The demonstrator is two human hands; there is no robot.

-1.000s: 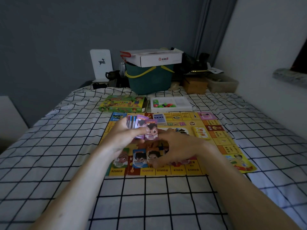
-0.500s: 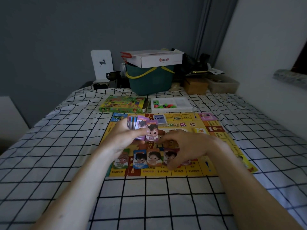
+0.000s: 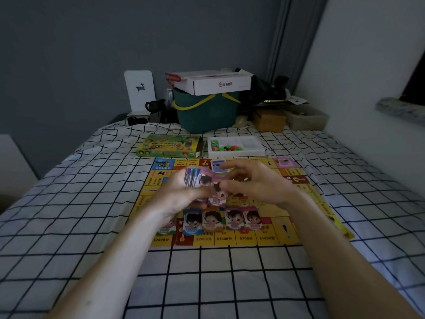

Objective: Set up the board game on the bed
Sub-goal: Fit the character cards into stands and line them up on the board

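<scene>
A yellow game board (image 3: 305,203) lies flat on the checked bedsheet (image 3: 69,203). Along its near edge lie several paper notes (image 3: 222,221) with cartoon faces, side by side. My left hand (image 3: 179,194) grips a fanned stack of notes (image 3: 195,178) above the board's middle. My right hand (image 3: 259,183) pinches the front pink note (image 3: 217,196) of that stack, thumb and fingers on it. A blue card (image 3: 218,166) lies on the board behind my hands.
Beyond the board sit the green game box (image 3: 169,146) and a white tray of coloured pieces (image 3: 236,147). A teal basket (image 3: 207,113) with a white carton (image 3: 211,82) on top stands at the bed's head, with clutter beside it. A white wall runs along the right.
My right hand has risen from the row of notes at the board's near edge back up to the stack, and now pinches the front pink note. One more note lies in the row.
</scene>
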